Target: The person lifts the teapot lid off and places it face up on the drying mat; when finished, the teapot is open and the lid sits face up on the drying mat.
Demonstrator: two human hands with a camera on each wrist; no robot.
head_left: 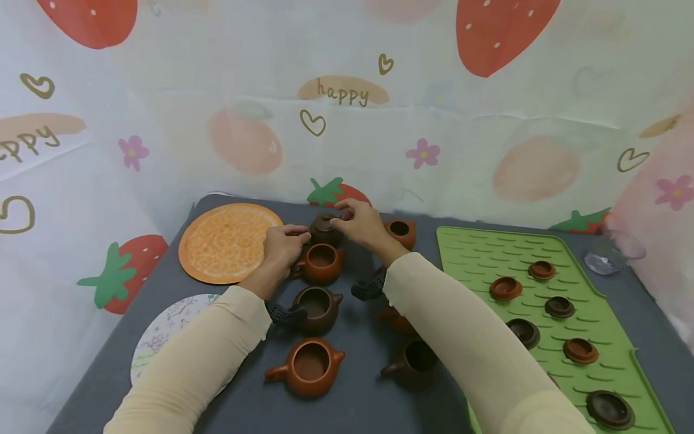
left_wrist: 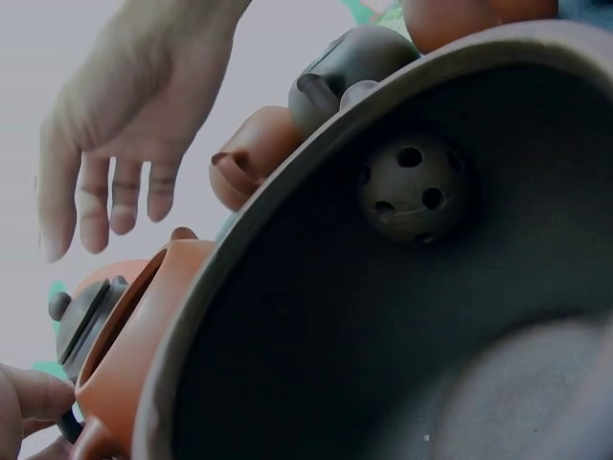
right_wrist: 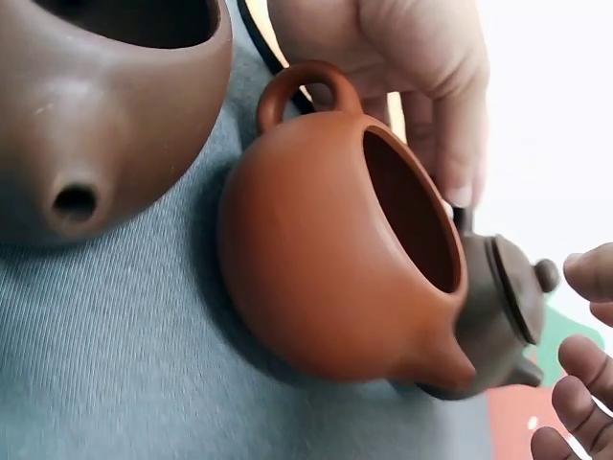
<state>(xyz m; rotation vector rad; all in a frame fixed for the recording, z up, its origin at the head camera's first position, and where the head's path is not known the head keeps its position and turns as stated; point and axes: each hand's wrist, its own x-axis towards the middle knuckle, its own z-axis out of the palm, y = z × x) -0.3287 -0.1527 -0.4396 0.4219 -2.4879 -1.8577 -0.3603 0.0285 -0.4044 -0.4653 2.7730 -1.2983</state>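
At the back of the table stands a dark brown teapot (head_left: 327,234) with its lid (right_wrist: 517,287) on top. My left hand (head_left: 284,246) pinches its handle between thumb and fingers. My right hand (head_left: 365,226) hovers just right of the lid, its fingers loosely bent and apart from the round knob (right_wrist: 546,275). Right in front of that pot is a lidless orange-brown teapot (right_wrist: 306,259), which partly hides it in both wrist views. Closer to me come a lidless brown teapot (head_left: 320,327) and another orange-brown one (head_left: 309,389).
A green mat (head_left: 488,241) on the right carries several small teapot lids (head_left: 580,351). More lidless teapots (head_left: 412,238) form a second column, partly covered by my right arm. Left are an orange round placemat (head_left: 230,241) and a patterned white one (head_left: 162,331). A clear glass (head_left: 604,256) stands far right.
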